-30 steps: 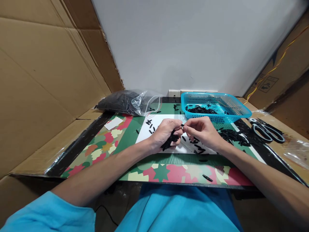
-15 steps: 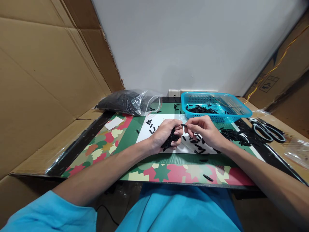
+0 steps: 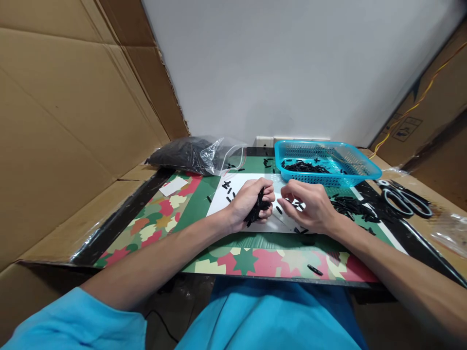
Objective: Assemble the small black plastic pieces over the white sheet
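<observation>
My left hand (image 3: 247, 200) is closed around a bundle of small black strips (image 3: 257, 211), held just above the white sheet (image 3: 241, 182). Just to its right, my right hand (image 3: 310, 206) reaches down to loose black strips (image 3: 278, 209) scattered on the sheet, fingers curled over them. Whether its fingers pinch a strip is hidden. A pile of the same black strips (image 3: 350, 206) lies right of that hand.
A blue plastic basket (image 3: 361, 167) with black strips stands at the back right. A clear bag of black pieces (image 3: 189, 153) lies back left. Scissors (image 3: 403, 198) rest at the far right. Cardboard walls stand on both sides. One stray strip (image 3: 314, 270) lies near the front edge.
My right hand has dropped from beside the left hand's fingertips down to the sheet. The left hand has kept its bundle and stayed in place.
</observation>
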{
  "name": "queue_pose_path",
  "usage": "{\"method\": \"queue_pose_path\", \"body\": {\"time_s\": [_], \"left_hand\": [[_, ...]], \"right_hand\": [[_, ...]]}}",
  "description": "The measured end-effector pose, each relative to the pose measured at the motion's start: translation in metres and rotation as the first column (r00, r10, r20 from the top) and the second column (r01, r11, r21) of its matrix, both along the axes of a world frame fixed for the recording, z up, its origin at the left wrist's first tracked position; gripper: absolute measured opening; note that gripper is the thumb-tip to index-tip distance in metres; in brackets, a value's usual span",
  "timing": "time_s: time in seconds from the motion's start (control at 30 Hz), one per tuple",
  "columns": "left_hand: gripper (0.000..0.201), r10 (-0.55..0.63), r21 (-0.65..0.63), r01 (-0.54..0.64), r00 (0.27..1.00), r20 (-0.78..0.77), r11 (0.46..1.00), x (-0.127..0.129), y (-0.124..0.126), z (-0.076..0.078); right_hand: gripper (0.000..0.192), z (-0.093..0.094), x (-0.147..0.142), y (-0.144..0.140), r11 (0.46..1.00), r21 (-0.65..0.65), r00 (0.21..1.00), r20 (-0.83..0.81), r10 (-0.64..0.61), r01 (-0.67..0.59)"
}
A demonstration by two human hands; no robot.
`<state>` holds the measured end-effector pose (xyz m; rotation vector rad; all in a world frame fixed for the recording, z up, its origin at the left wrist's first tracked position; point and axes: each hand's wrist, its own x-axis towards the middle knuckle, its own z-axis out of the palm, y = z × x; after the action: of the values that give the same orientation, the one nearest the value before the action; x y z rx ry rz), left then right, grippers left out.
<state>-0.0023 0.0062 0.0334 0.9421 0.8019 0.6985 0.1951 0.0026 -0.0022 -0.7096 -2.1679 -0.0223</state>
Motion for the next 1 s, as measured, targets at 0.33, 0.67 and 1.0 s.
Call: {"method": "queue_pose_path", "body": {"time_s": [0.33, 0.67, 1.0], "left_hand": [[0.033, 0.044, -0.005, -0.044, 0.998, -0.051, 0.999, 0.001, 0.004, -0.01], [0.035, -0.026, -0.091, 0.024, 1.0, -0.017, 0.996, -0.002, 0.004, -0.005], [0.042, -0.171, -0.189, 0.177, 0.984, 0.05, 0.966, -0.004, 0.002, 0.002]], "right_hand": [[0.014, -0.002, -0.009, -0.008, 0.966, 0.213, 0.986, 0.112, 0.124, -0.145], [0.014, 0.003, -0.004, -0.006, 0.972, 0.235, 0.992, -0.112, 0.059, -0.031], [0.012, 0.004, -0.001, -0.001, 0.967, 0.245, 0.988, -0.15, -0.04, 0.077]]}}
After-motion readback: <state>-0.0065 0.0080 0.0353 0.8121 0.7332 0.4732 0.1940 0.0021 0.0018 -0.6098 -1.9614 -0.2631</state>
